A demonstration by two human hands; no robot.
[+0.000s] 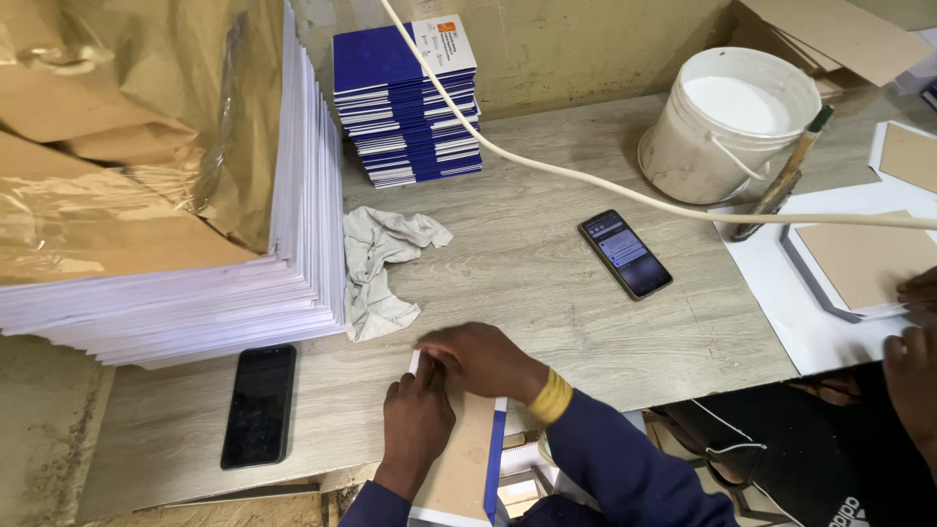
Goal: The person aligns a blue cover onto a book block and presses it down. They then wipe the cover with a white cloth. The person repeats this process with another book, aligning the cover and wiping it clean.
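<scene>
Seemingly mid-way through pressing a cover down on a half-bound book point(461, 473), at the near edge of the worktop point(547, 293), partly overhanging it towards the body. Left hand point(415, 422) released and laid flat on the brown board, palm down, bearing on it rather than gripping. Right hand point(478, 359) bent over the far end, fingers curled round a small white corner there; cannot tell whether truly pinching that corner or only holding it in place. Judged from this, calls for steady, even pressure along the far edge, with the board kept square to the pages beneath and no sliding while anything is wet. As for looks: plain brown board on top, a blue strip down its right side like a spine, white leaves showing at the near and far ends, flat and unmarked. Just left of the hands, a dark phone point(259, 405) lying face up; beyond that, a tall stack of white sheets point(303, 244) under crumpled brown wrapping point(107, 156). Just beyond the hands, a grey rag point(381, 268); further off, a pile of blue booklets point(405, 98), a lit phone point(625, 254), a white bucket point(683, 146) with a brush point(781, 181) leaning on it. At far right, a co-worker's hand point(913, 376) beside another board.
</scene>
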